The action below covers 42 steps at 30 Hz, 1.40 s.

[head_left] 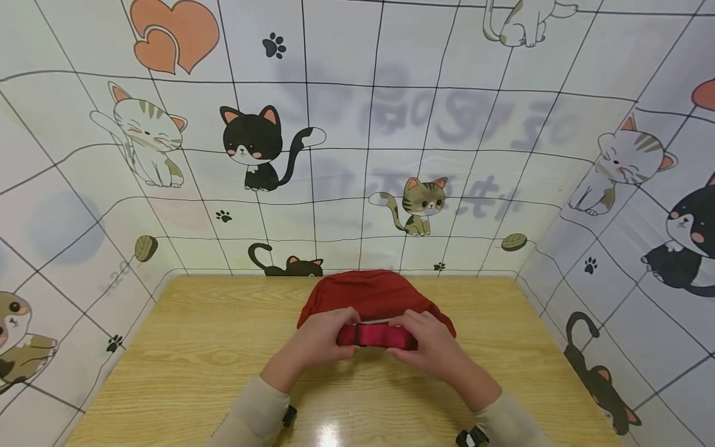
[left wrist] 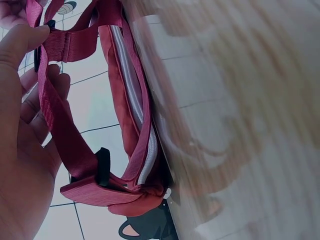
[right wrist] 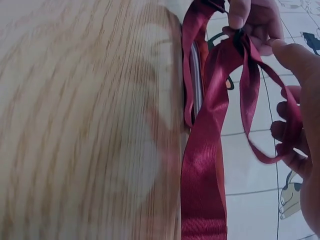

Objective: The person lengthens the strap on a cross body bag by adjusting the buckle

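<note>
A red waist bag (head_left: 368, 293) lies on the table in front of me, with a white zipper (left wrist: 131, 85) along its side. Its crimson strap (head_left: 388, 337) is raised between my two hands. My left hand (head_left: 324, 335) pinches the strap beside a black slider (head_left: 358, 335), the thumb pressing on the webbing. With curled fingers, my right hand (head_left: 430, 344) holds a hanging strap loop (right wrist: 248, 107); its thumb tip comes close to the left fingers in the right wrist view. Another black buckle piece (left wrist: 103, 166) sits lower on the strap in the left wrist view.
The wood-grain table (head_left: 223, 347) reaches back to a white sheet wall (head_left: 346, 124) printed with cats and grid lines. Side walls of the same sheet stand left and right. Black wrist-camera mounts (head_left: 473, 437) show at the sleeves.
</note>
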Each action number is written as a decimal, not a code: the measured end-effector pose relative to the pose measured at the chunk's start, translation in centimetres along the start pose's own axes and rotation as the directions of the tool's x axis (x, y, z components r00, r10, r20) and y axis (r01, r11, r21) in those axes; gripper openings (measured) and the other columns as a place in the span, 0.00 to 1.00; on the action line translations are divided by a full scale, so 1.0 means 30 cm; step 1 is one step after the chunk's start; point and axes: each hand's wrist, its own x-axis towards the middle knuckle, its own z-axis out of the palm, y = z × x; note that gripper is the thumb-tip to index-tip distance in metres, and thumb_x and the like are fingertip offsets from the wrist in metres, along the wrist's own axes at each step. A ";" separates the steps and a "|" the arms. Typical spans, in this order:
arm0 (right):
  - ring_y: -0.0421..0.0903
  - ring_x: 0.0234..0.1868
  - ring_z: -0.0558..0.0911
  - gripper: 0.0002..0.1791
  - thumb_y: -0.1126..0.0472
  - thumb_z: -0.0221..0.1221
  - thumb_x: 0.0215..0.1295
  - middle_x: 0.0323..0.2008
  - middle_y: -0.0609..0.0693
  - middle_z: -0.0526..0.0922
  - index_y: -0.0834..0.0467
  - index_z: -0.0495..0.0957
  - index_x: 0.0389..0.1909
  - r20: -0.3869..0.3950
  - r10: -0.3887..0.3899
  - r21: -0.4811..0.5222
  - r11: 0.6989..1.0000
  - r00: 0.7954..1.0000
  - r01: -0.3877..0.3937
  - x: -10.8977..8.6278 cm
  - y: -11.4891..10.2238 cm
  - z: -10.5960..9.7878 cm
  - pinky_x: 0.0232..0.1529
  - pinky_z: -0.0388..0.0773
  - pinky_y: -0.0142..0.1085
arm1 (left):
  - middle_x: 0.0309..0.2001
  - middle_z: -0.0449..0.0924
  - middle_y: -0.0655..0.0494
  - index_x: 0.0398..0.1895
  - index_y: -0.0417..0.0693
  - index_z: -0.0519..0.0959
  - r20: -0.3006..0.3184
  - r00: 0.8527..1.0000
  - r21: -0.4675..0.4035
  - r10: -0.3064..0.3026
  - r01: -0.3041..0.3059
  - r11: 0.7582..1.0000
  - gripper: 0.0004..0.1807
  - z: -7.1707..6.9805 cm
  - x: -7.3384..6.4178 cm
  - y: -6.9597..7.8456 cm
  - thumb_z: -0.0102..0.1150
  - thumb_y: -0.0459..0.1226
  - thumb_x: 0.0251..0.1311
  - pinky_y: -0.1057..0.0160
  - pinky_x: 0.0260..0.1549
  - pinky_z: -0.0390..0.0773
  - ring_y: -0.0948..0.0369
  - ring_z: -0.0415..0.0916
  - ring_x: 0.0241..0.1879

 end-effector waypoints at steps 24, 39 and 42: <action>0.48 0.61 0.82 0.41 0.51 0.85 0.56 0.60 0.49 0.84 0.55 0.80 0.69 0.121 0.057 0.020 0.998 0.991 -0.060 -0.077 0.167 -0.020 0.61 0.82 0.53 | 0.42 0.80 0.71 0.54 0.64 0.78 0.013 1.000 0.025 -0.007 0.007 1.000 0.22 -0.003 0.005 0.009 0.81 0.45 0.63 0.63 0.41 0.78 0.67 0.76 0.40; 0.51 0.51 0.89 0.20 0.64 0.74 0.70 0.54 0.49 0.91 0.55 0.87 0.61 0.196 0.070 -0.131 0.990 0.978 -0.045 -0.125 0.235 -0.006 0.53 0.87 0.52 | 0.43 0.81 0.72 0.54 0.65 0.77 0.020 1.000 0.039 -0.022 0.021 0.999 0.23 0.002 -0.001 -0.003 0.81 0.46 0.62 0.62 0.42 0.78 0.67 0.76 0.41; 0.52 0.52 0.90 0.17 0.65 0.74 0.71 0.52 0.50 0.91 0.54 0.88 0.58 0.191 0.054 -0.137 0.990 0.980 -0.027 -0.127 0.242 -0.006 0.53 0.87 0.52 | 0.43 0.81 0.72 0.54 0.65 0.77 0.012 1.000 0.050 -0.021 0.020 0.999 0.23 0.002 -0.003 -0.009 0.81 0.46 0.62 0.62 0.42 0.78 0.67 0.76 0.41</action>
